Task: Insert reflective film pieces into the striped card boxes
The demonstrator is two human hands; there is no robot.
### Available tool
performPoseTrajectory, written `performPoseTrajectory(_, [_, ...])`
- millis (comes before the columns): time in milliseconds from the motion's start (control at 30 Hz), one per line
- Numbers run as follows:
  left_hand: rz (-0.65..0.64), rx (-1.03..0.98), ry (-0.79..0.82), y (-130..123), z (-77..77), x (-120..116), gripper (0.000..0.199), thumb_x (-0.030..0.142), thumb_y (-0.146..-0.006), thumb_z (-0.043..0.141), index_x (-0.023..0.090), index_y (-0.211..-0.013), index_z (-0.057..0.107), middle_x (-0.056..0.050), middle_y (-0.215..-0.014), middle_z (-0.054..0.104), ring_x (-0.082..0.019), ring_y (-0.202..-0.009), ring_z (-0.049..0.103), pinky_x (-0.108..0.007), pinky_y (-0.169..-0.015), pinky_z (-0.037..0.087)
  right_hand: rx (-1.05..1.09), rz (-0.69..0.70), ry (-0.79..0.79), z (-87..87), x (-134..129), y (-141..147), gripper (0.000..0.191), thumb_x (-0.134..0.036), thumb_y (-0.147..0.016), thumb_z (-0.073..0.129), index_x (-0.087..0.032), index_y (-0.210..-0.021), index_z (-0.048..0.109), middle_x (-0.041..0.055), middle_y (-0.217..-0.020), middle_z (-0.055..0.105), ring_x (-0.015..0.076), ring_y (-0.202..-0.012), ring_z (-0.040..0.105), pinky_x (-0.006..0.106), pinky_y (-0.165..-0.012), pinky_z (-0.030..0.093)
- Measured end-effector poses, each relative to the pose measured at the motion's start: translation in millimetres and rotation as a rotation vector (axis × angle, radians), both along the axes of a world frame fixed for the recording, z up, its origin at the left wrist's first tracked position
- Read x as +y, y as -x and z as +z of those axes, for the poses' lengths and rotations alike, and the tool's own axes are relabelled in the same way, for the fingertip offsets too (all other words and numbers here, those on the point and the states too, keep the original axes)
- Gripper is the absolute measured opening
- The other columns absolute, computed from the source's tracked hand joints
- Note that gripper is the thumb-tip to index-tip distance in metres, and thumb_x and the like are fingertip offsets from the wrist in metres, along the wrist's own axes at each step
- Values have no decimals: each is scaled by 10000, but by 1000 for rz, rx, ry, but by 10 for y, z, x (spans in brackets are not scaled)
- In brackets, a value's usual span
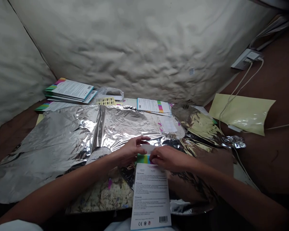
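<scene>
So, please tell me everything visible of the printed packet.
The printed packet looks like white card: dark text, a barcode at the near right corner, a blue near edge, a colourful band farther up. It extends lengthwise toward the wearer; the left hand and right hand are at its far end, grip unclear.

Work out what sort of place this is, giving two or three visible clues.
Probably a small makeshift packing workspace: the left hand and right hand touch a printed packet, similar packets are stacked at back left, and silver sheeting covers much of the worktop.
</scene>
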State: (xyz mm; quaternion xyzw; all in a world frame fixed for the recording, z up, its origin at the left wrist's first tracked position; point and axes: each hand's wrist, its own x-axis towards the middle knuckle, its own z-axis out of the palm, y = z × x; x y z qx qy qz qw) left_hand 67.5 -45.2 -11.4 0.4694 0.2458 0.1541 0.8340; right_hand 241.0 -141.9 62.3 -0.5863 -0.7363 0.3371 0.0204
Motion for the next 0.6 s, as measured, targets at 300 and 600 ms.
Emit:
performPoseTrajectory(300, [-276,18,3,49,41,-167,564,109,-598,811,172,-1100,563,-20,-897,669,-193,-806,652,-329,-737,525,235,-138,98,6,-157,-203,114,-198,-776,660,-196,-890,651,22,-913,641,169,-822,593,255,-674,446])
performPoseTrajectory(600, [-320,-30,-155,49,145,-185,593,143,-614,811,201,-1144,552,-41,-1081,656,-206,-939,649,-327,-804,522,636,-224,594,25,22,-260,467,-176,-647,717,-180,-1071,522,-29,-776,651,150,-725,642,231,-630,484])
